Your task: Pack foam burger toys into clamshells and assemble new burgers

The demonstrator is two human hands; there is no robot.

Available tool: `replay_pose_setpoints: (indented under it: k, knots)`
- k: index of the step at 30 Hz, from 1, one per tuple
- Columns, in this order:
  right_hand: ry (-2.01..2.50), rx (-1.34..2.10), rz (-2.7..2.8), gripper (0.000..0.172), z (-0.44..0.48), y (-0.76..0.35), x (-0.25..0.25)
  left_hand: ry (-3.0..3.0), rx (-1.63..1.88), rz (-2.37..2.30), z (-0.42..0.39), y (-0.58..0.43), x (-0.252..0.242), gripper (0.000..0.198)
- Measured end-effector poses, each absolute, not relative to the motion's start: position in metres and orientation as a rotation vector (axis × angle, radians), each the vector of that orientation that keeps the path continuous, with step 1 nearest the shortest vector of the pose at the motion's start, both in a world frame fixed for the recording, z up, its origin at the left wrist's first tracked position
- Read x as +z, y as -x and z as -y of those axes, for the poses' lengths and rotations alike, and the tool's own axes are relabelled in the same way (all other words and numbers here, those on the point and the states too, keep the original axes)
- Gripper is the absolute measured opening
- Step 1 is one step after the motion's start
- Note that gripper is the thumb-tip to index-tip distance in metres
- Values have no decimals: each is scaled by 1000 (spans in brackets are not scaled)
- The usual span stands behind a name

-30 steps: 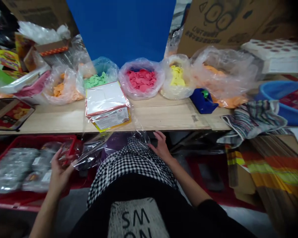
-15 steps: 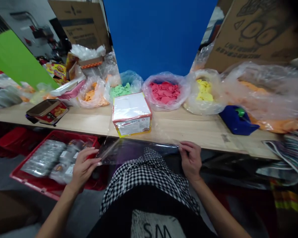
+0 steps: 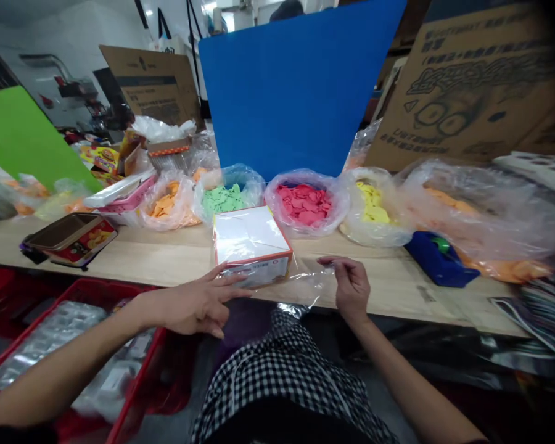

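Observation:
A white-topped box with orange edges (image 3: 252,243) stands at the front of the wooden table (image 3: 379,280), inside a clear plastic wrap (image 3: 305,285). My left hand (image 3: 197,303) reaches to the box's near side, fingers stretched out and touching the wrap at the box front. My right hand (image 3: 349,285) is to the right of the box, fingers pinched on an edge of the clear wrap.
Clear bags of green (image 3: 222,198), red (image 3: 305,203), yellow (image 3: 372,203) and orange (image 3: 166,203) pieces line the back, before a blue board (image 3: 296,92). A blue tape dispenser (image 3: 437,262) is right, a snack box (image 3: 71,237) left, a red crate (image 3: 74,345) below.
The view lifted. Both hands rose from my lap with the clear wrap to the table edge. The left hand moved right to the box front and opened out.

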State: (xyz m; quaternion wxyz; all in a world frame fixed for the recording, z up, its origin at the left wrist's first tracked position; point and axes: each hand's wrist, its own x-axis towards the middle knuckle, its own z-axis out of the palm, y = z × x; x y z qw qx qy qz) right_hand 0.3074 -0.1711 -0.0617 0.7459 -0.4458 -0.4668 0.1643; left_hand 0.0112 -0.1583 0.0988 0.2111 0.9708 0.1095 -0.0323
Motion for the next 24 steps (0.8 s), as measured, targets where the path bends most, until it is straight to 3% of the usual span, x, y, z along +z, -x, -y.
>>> replay_pose_setpoints:
  k: [4, 7, 9, 12, 15, 24]
  knots:
    - [942, 400, 962, 13, 150, -300, -53, -2295, -124, -217, 100, -8, 100, 4]
    - [891, 469, 916, 14, 135, -295, -47, -1956, -25, -184, 66, 16, 73, 16]
    - [844, 541, 879, 15, 126, -292, -43, -1680, 330, -199, 54, 34, 42, 27]
    - [818, 668, 834, 16, 113, -289, -38, -1215, 902, -268, 52, 52, -6, 28]
    - [849, 772, 802, 19, 100, -285, -34, -872, 1180, -348, 57, 52, -33, 30]
    - [1026, 1067, 593, 26, 87, -285, -66, -707, 1139, -604, 68, 54, -47, 24]
